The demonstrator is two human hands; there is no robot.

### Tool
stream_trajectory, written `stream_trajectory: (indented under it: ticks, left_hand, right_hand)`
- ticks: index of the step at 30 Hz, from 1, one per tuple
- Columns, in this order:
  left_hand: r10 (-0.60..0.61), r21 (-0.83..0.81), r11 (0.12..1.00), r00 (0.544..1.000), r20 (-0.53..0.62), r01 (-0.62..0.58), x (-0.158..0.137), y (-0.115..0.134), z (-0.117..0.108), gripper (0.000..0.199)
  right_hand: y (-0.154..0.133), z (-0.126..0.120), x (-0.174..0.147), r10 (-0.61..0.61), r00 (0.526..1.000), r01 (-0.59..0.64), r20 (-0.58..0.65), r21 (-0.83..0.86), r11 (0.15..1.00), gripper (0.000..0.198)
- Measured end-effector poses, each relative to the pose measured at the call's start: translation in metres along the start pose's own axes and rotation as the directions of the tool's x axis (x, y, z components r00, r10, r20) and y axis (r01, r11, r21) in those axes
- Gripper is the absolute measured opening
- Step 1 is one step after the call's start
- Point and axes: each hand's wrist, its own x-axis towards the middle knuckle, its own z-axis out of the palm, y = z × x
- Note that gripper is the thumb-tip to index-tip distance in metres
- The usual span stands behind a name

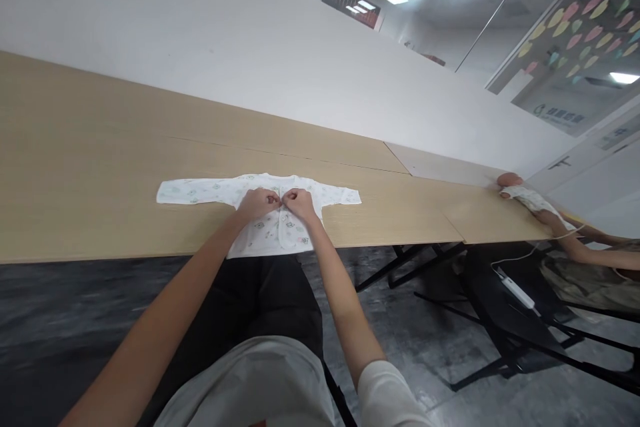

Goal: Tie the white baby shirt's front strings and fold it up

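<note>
A white long-sleeved baby shirt [260,238] with small printed figures lies spread out flat, its sleeves stretched to both sides. My left hand [259,204] is closed in a pinch on the left side of its front opening. Right beside it, my right hand [300,203] pinches the other side of the same opening, the fingertips of both hands almost meeting. Whatever small fastener may be between the fingers is hidden. The hem of the shirt reaches the near edge of the table.
The wooden table [90,147] runs along a white partition wall [200,47]. At the far right a person's arm [585,250] reaches to a baby doll [510,180] in patterned clothes. A black folding chair [500,300] holds a white power strip [517,290] with a cable.
</note>
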Motion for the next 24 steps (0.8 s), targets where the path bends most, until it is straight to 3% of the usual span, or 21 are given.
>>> stream_trajectory:
  ticks: [12, 24]
  left_hand:
    - [-0.006, 0.004, 1.000, 0.999, -0.041, 0.006, -0.0038, 0.0006, 0.0023, 0.026]
    - [0.038, 0.033, 0.999, 0.998, -0.049, -0.037, -0.0026, -0.0040, 0.0037, 0.029]
  right_hand:
    - [-0.0009, -0.0028, -0.0056, -0.078, 0.995, 0.084, 0.063, -0.092, 0.992, 0.008]
    - [0.0019, -0.0017, -0.0048, -0.070, 0.996, 0.070, 0.047, 0.005, 0.998, 0.006]
